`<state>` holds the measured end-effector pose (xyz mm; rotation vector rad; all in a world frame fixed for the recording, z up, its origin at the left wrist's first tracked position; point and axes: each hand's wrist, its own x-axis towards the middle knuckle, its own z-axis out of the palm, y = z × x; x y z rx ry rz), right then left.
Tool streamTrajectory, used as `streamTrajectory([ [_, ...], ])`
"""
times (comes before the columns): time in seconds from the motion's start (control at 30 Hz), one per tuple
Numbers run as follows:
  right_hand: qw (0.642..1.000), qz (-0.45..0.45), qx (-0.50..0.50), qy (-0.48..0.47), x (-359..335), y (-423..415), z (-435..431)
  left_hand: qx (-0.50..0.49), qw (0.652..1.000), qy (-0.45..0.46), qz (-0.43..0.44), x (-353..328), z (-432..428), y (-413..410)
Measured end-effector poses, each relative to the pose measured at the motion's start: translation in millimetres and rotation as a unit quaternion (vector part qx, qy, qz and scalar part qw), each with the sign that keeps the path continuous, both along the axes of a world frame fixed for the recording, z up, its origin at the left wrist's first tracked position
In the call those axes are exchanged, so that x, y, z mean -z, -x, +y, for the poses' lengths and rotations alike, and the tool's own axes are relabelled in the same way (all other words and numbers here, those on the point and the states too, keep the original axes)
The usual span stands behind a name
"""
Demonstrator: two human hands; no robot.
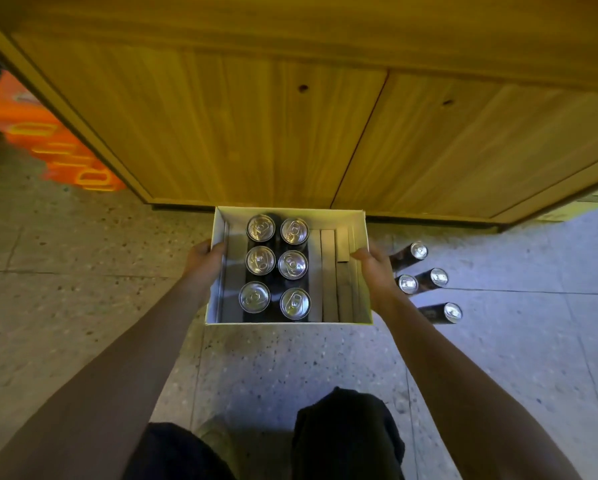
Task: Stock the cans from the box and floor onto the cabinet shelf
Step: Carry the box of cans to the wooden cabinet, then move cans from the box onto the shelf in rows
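Note:
A white open box (287, 213) sits on the floor right in front of the wooden cabinet (256, 133). Several dark cans with silver tops (259, 260) stand upright in its left half, in two rows. Grey cardboard dividers (328, 275) fill its right half. My left hand (204, 259) grips the box's left wall, thumb hooked over the rim. My right hand (373, 268) grips the right wall the same way. To the right of the box, several more dark cans (419, 251) stand on the floor. The cabinet doors are closed; no shelf shows.
Orange plastic crates (65, 150) lie on the floor at the far left, beyond the cabinet's side. My knees in dark trousers (346, 434) fill the bottom centre. The floor is speckled stone tile (83, 306). A yellowish carton edge (588, 202) shows at the right under the cabinet.

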<state>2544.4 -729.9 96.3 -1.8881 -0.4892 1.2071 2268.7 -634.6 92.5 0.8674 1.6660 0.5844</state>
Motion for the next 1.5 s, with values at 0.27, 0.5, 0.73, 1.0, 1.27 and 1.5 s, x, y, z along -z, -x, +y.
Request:
streamTrajectory([
  [0.27, 0.999, 0.002, 0.03, 0.04, 154.2, -9.3, 3.7, 0.018, 1.0, 0.005, -0.011, 155.0, 8.5, -11.9],
  [0.5, 0.998, -0.003, 0.033, 0.051, 206.8, -16.1, 19.5, 0.001, 1.0, -0.002, -0.014, 206.9, 20.7, -19.4],
  [0.73, 0.998, -0.003, 0.024, 0.054, 234.8, -22.6, 38.2, -0.004, 1.0, -0.006, -0.006, 231.5, 37.1, -23.2],
  [1.0, 0.999, -0.011, 0.02, 0.046, 241.9, -30.3, 56.8, -0.009, 1.0, -0.029, -0.002, 239.5, 54.3, -31.7],
  [1.27, 0.999, -0.031, 0.006, -0.005, 244.8, -29.3, 55.3, -0.003, 0.999, -0.054, -0.005, 234.5, 52.4, -28.0],
  [1.5, 0.954, -0.284, -0.014, -0.091, 226.8, -15.5, 45.6, 0.096, 0.97, -0.22, 0.035, 205.2, 48.8, -15.6],
])
